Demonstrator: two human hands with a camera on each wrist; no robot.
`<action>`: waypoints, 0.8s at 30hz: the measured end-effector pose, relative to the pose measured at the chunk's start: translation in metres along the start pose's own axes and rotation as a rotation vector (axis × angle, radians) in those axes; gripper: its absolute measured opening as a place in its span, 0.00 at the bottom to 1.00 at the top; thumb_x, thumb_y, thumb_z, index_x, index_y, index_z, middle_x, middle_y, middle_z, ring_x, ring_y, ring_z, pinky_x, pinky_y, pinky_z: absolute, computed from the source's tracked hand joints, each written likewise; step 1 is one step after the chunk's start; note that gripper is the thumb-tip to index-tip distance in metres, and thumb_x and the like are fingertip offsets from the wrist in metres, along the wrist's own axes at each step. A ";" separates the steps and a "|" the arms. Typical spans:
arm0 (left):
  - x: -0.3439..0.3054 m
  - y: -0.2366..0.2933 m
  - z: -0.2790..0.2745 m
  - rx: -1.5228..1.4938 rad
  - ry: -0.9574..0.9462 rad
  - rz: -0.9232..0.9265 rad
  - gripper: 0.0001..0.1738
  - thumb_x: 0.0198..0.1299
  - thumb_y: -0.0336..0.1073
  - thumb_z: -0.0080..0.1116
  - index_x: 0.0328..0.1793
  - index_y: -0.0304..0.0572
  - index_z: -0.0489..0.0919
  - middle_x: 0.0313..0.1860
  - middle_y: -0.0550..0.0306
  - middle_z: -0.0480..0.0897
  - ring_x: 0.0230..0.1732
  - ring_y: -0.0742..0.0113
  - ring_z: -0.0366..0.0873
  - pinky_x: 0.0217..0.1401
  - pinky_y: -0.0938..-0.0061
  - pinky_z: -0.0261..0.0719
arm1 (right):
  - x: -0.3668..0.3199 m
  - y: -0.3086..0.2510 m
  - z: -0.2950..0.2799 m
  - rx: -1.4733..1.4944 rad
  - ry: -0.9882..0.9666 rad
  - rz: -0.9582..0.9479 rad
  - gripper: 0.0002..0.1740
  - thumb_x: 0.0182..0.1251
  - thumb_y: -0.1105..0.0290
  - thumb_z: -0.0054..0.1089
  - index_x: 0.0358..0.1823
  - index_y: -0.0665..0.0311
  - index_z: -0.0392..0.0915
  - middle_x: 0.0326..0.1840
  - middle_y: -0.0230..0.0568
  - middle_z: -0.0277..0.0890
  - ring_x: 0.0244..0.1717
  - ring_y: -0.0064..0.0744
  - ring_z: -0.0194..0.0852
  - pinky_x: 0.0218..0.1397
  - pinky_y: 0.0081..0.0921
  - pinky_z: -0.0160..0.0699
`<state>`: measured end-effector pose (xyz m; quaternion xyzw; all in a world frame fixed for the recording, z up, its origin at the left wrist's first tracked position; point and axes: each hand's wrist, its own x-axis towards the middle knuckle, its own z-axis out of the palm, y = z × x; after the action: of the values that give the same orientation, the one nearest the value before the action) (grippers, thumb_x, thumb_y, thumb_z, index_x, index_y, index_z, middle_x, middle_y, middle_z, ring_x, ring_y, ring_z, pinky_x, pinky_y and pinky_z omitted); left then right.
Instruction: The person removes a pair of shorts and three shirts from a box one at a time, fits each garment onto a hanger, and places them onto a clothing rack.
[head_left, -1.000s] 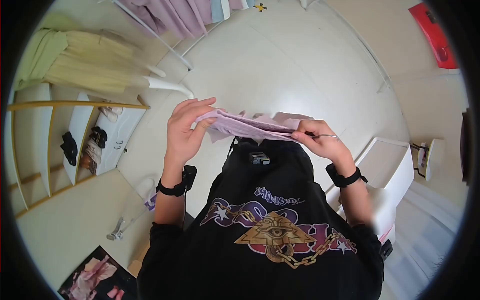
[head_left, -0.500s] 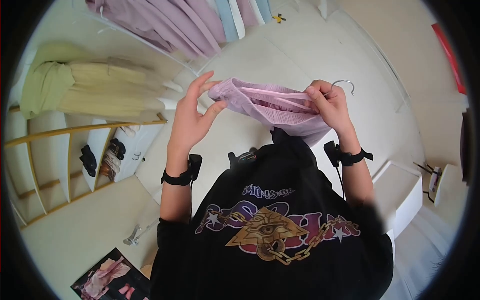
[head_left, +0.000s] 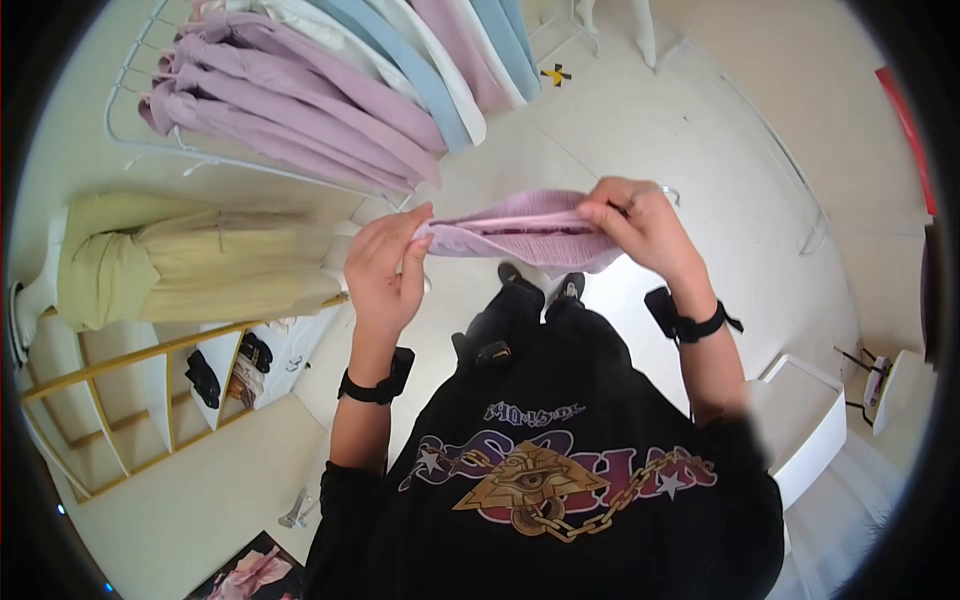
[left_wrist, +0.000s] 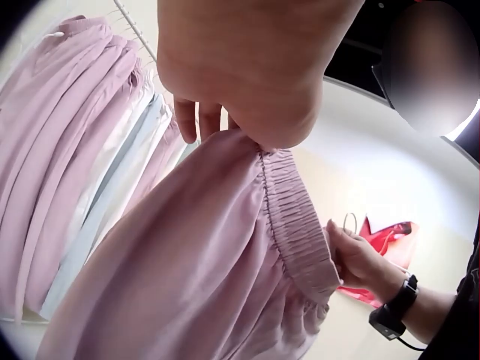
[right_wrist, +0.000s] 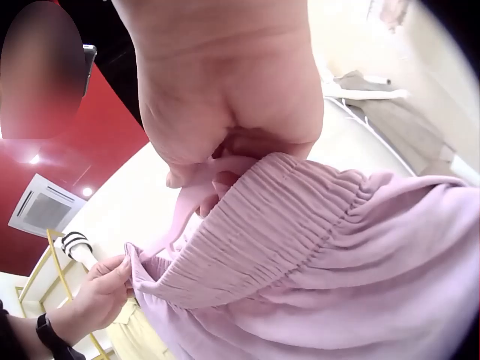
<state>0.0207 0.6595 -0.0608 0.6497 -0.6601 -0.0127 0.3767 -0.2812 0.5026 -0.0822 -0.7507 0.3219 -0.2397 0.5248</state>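
Observation:
A lilac skirt [head_left: 548, 250] with a gathered elastic waistband [right_wrist: 262, 225] is held up in front of my body, its waist opening facing up. My left hand [head_left: 385, 262] pinches one end of the waistband between thumb and fingers. Inside the opening runs a pink hanger [right_wrist: 187, 208], reaching from my right hand toward that pinched end. My right hand [head_left: 645, 228] grips the hanger near its middle, by the other side of the waistband. The metal hook [head_left: 672, 195] sticks out beyond the right hand. Below the waistband the skirt [left_wrist: 187, 247] hangs in loose folds.
A white rack of lilac, white and blue clothes [head_left: 300, 90] stands ahead on the left. Nearer are a mannequin in a yellow skirt [head_left: 220, 255] and shelves with shoes [head_left: 203, 380]. At the right stands a white bin-like container [head_left: 805, 400].
The left fingers, spread half a second ago, have closed on the waistband's end. The waistband is pulled straighter between the hands. The head view has swung toward the clothes rack.

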 end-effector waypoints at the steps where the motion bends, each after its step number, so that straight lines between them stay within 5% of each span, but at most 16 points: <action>1: 0.009 -0.004 0.005 -0.001 0.009 0.008 0.14 0.66 0.29 0.69 0.56 0.42 0.92 0.47 0.50 0.93 0.50 0.51 0.89 0.59 0.59 0.84 | 0.006 0.003 -0.002 -0.038 0.028 0.020 0.14 0.79 0.66 0.68 0.36 0.69 0.83 0.27 0.35 0.77 0.31 0.24 0.73 0.36 0.27 0.74; 3: 0.035 -0.018 0.014 0.024 0.038 0.105 0.13 0.64 0.30 0.71 0.55 0.42 0.93 0.46 0.51 0.93 0.51 0.51 0.90 0.62 0.56 0.85 | 0.023 0.015 0.003 -0.184 0.067 -0.217 0.14 0.77 0.65 0.70 0.35 0.70 0.83 0.28 0.43 0.77 0.29 0.36 0.76 0.35 0.32 0.75; 6: 0.073 -0.026 0.033 -0.071 0.049 0.116 0.13 0.62 0.33 0.74 0.52 0.43 0.92 0.47 0.52 0.93 0.52 0.52 0.90 0.64 0.54 0.84 | 0.042 0.014 0.003 -0.239 0.100 -0.196 0.15 0.79 0.66 0.69 0.35 0.70 0.83 0.27 0.38 0.78 0.28 0.29 0.75 0.35 0.28 0.75; 8: 0.108 -0.031 0.044 -0.165 0.088 0.155 0.14 0.61 0.35 0.76 0.52 0.43 0.92 0.48 0.53 0.93 0.52 0.52 0.91 0.64 0.54 0.84 | 0.055 -0.007 -0.014 0.007 0.204 0.156 0.15 0.81 0.66 0.67 0.36 0.69 0.83 0.26 0.31 0.79 0.30 0.20 0.75 0.36 0.23 0.73; 15: 0.184 -0.056 0.084 -0.344 -0.313 0.195 0.17 0.59 0.40 0.80 0.51 0.43 0.90 0.43 0.51 0.91 0.40 0.50 0.88 0.41 0.63 0.84 | 0.084 -0.026 -0.054 0.020 0.426 0.063 0.17 0.80 0.61 0.69 0.39 0.70 0.84 0.24 0.27 0.74 0.28 0.15 0.70 0.33 0.21 0.72; 17: 0.201 -0.059 0.089 -0.378 -0.202 0.266 0.14 0.59 0.38 0.80 0.48 0.42 0.90 0.39 0.50 0.90 0.37 0.49 0.87 0.39 0.64 0.83 | 0.079 -0.021 -0.067 0.020 0.399 0.156 0.17 0.79 0.60 0.70 0.48 0.70 0.86 0.32 0.32 0.81 0.34 0.20 0.77 0.39 0.22 0.78; 19: 0.211 -0.077 0.091 -0.395 -0.198 0.217 0.12 0.60 0.36 0.79 0.46 0.40 0.90 0.36 0.51 0.90 0.34 0.53 0.86 0.37 0.66 0.82 | 0.086 -0.020 -0.078 -0.371 0.432 -0.177 0.21 0.77 0.59 0.73 0.61 0.67 0.84 0.48 0.38 0.87 0.46 0.27 0.85 0.50 0.26 0.84; 20: 0.217 -0.083 0.092 -0.401 -0.179 0.155 0.11 0.62 0.35 0.79 0.45 0.39 0.90 0.33 0.52 0.89 0.31 0.57 0.85 0.36 0.69 0.80 | 0.079 -0.013 -0.086 -0.442 0.379 -0.096 0.30 0.73 0.59 0.75 0.72 0.64 0.80 0.59 0.41 0.87 0.54 0.34 0.87 0.55 0.30 0.85; 24: 0.246 -0.097 0.093 -0.540 -0.274 -0.016 0.09 0.65 0.33 0.77 0.45 0.36 0.90 0.28 0.58 0.85 0.27 0.72 0.78 0.34 0.75 0.76 | 0.088 0.007 -0.090 -0.240 0.424 0.063 0.22 0.79 0.64 0.69 0.67 0.67 0.83 0.52 0.41 0.88 0.49 0.33 0.87 0.54 0.27 0.84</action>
<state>0.0867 0.3874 -0.0585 0.5234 -0.6724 -0.2783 0.4433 -0.2858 0.3789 -0.0572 -0.7302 0.4739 -0.3355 0.3600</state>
